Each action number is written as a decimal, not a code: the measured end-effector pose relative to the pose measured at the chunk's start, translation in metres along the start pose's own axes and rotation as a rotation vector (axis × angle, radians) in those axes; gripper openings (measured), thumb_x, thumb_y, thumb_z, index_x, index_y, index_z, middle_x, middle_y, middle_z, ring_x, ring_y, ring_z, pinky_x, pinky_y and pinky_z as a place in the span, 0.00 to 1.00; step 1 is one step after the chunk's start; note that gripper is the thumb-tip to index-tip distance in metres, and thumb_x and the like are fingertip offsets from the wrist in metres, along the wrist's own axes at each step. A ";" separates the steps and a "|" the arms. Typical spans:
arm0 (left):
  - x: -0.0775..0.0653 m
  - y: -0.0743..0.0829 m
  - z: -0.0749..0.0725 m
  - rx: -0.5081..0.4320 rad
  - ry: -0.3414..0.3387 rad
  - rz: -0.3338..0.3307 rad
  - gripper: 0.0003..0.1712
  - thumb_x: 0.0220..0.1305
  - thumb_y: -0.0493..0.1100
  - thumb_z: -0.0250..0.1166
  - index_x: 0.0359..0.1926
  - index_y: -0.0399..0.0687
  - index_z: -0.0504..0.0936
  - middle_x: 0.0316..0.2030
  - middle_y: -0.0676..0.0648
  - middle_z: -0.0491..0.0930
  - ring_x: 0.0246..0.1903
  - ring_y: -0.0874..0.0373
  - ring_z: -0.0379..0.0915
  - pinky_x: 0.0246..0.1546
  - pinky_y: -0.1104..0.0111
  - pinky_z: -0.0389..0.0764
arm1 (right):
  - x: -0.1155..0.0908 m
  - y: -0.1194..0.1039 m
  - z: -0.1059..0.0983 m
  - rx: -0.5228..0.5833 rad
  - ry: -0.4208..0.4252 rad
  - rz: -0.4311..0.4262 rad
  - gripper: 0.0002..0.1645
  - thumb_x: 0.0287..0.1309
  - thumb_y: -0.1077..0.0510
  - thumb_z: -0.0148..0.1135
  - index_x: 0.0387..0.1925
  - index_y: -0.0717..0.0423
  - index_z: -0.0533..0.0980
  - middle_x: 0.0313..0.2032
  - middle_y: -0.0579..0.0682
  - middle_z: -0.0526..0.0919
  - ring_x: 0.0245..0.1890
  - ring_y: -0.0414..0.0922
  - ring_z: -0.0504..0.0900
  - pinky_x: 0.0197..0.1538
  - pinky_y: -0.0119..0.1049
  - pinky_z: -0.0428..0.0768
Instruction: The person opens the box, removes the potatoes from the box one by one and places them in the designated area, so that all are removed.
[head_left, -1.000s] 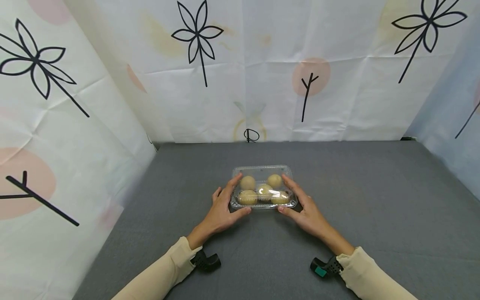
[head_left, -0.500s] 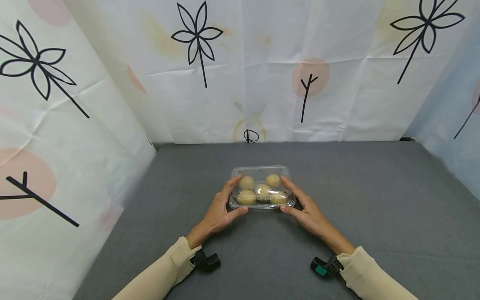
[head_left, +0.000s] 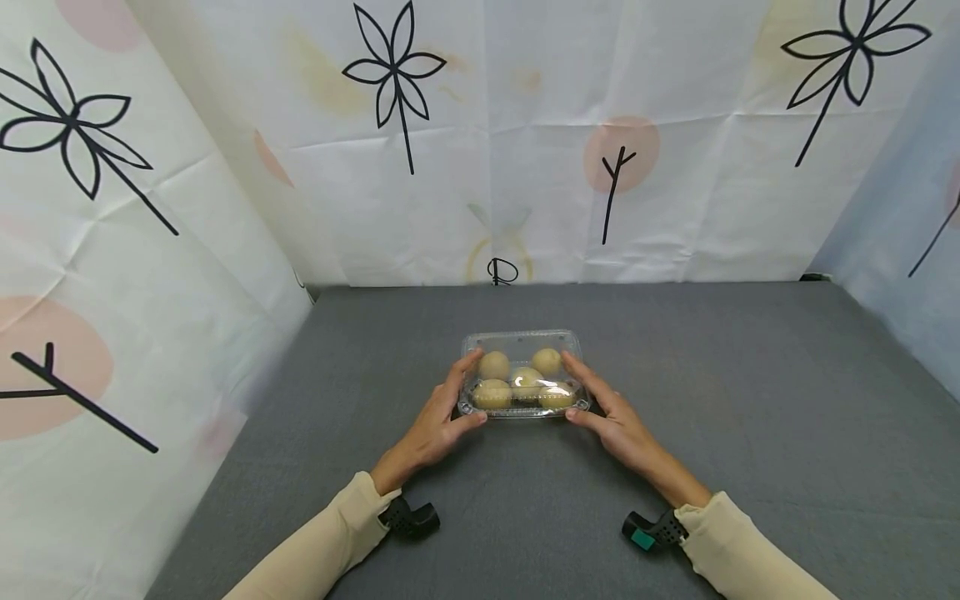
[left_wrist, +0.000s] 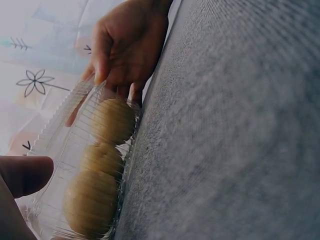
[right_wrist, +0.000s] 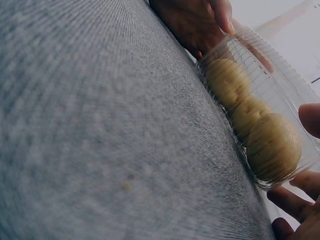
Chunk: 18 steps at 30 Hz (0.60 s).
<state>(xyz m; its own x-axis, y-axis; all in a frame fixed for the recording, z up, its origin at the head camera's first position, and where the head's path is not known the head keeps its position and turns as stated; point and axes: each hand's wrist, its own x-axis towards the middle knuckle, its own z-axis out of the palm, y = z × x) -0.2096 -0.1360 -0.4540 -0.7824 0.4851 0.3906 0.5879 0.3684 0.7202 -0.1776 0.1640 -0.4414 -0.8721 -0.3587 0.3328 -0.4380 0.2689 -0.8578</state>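
Note:
A clear plastic clamshell box (head_left: 522, 342) with several potatoes (head_left: 492, 394) inside sits on the grey cloth, its lid down. My left hand (head_left: 431, 429) holds its left end, thumb by the front left corner and index finger along the top edge. At the opposite end my right hand (head_left: 622, 429) holds it the same way. In the left wrist view the far hand's thumb lies on the ribbed lid rim (left_wrist: 82, 95), close above a potato (left_wrist: 112, 120). The right wrist view shows fingers (right_wrist: 290, 202) beside the box's lower edge.
The grey cloth-covered table (head_left: 750, 400) extends on all sides of the box. White patterned curtains (head_left: 540, 183) stand behind it and along both sides. Each wrist wears a black camera mount (head_left: 412, 521).
The box has shifted very slightly left since a second ago. Both thumbs have slid outward along its front edge, toward the corners.

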 end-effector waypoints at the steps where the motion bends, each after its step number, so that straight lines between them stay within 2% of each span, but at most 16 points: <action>1: 0.000 0.000 0.000 0.001 -0.007 -0.003 0.48 0.63 0.47 0.61 0.81 0.51 0.50 0.79 0.40 0.56 0.77 0.40 0.54 0.69 0.32 0.56 | 0.000 0.000 0.000 -0.002 -0.002 -0.005 0.45 0.68 0.63 0.60 0.81 0.49 0.54 0.80 0.57 0.53 0.75 0.23 0.50 0.77 0.30 0.50; 3: -0.001 0.000 -0.001 -0.010 -0.019 0.000 0.48 0.64 0.46 0.60 0.81 0.51 0.49 0.79 0.39 0.56 0.77 0.39 0.53 0.70 0.31 0.54 | 0.001 -0.001 0.000 -0.008 -0.009 -0.007 0.44 0.68 0.63 0.59 0.81 0.49 0.53 0.80 0.58 0.52 0.76 0.27 0.49 0.81 0.50 0.45; 5: -0.001 0.001 -0.002 -0.021 -0.028 -0.002 0.48 0.64 0.44 0.59 0.81 0.50 0.48 0.79 0.38 0.56 0.77 0.38 0.52 0.70 0.31 0.53 | 0.000 -0.001 0.000 -0.008 -0.016 0.000 0.44 0.69 0.63 0.58 0.81 0.48 0.53 0.80 0.58 0.52 0.76 0.29 0.49 0.76 0.70 0.37; 6: -0.002 0.001 -0.002 -0.024 -0.032 -0.007 0.48 0.64 0.44 0.59 0.81 0.50 0.47 0.79 0.38 0.56 0.78 0.38 0.52 0.71 0.31 0.52 | 0.000 -0.002 0.000 -0.007 -0.019 0.002 0.44 0.69 0.63 0.58 0.81 0.48 0.53 0.80 0.58 0.52 0.76 0.30 0.48 0.72 0.76 0.34; 8: -0.002 0.002 -0.003 -0.029 -0.035 -0.004 0.49 0.63 0.43 0.59 0.81 0.49 0.47 0.78 0.38 0.57 0.77 0.39 0.53 0.71 0.31 0.53 | 0.000 -0.001 0.000 -0.007 -0.022 0.004 0.44 0.69 0.63 0.58 0.81 0.48 0.52 0.80 0.58 0.51 0.75 0.28 0.49 0.68 0.80 0.29; 11: -0.001 0.001 -0.003 -0.025 -0.032 -0.002 0.49 0.62 0.42 0.60 0.81 0.48 0.48 0.77 0.38 0.59 0.77 0.41 0.54 0.72 0.35 0.56 | -0.001 -0.001 -0.001 0.002 -0.028 0.002 0.44 0.69 0.64 0.57 0.81 0.49 0.52 0.80 0.58 0.51 0.74 0.25 0.51 0.68 0.80 0.31; 13: -0.001 0.000 -0.004 -0.025 -0.032 0.000 0.49 0.62 0.42 0.61 0.81 0.49 0.49 0.77 0.39 0.60 0.77 0.43 0.55 0.73 0.37 0.57 | -0.001 -0.001 -0.002 -0.003 -0.031 0.003 0.44 0.69 0.64 0.57 0.81 0.48 0.52 0.80 0.58 0.52 0.75 0.31 0.53 0.68 0.81 0.32; 17: -0.001 -0.001 -0.006 -0.015 -0.034 -0.002 0.48 0.63 0.43 0.61 0.81 0.51 0.50 0.77 0.42 0.60 0.77 0.46 0.56 0.73 0.39 0.59 | -0.001 -0.001 -0.004 -0.035 -0.038 0.012 0.44 0.70 0.62 0.57 0.81 0.46 0.52 0.80 0.57 0.53 0.77 0.50 0.53 0.67 0.82 0.31; 18: -0.001 -0.001 -0.007 -0.010 -0.035 0.000 0.47 0.64 0.43 0.61 0.81 0.51 0.51 0.78 0.42 0.60 0.77 0.46 0.56 0.73 0.39 0.60 | -0.001 0.000 -0.004 -0.041 -0.041 0.012 0.43 0.70 0.61 0.57 0.81 0.46 0.52 0.80 0.57 0.53 0.78 0.51 0.53 0.67 0.82 0.32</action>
<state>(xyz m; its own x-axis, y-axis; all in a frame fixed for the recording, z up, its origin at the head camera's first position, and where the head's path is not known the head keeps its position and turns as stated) -0.2106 -0.1423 -0.4513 -0.7743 0.5129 0.3706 0.5860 0.3602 0.7259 -0.1774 0.1680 -0.4399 -0.8679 -0.3915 0.3057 -0.4372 0.3097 -0.8444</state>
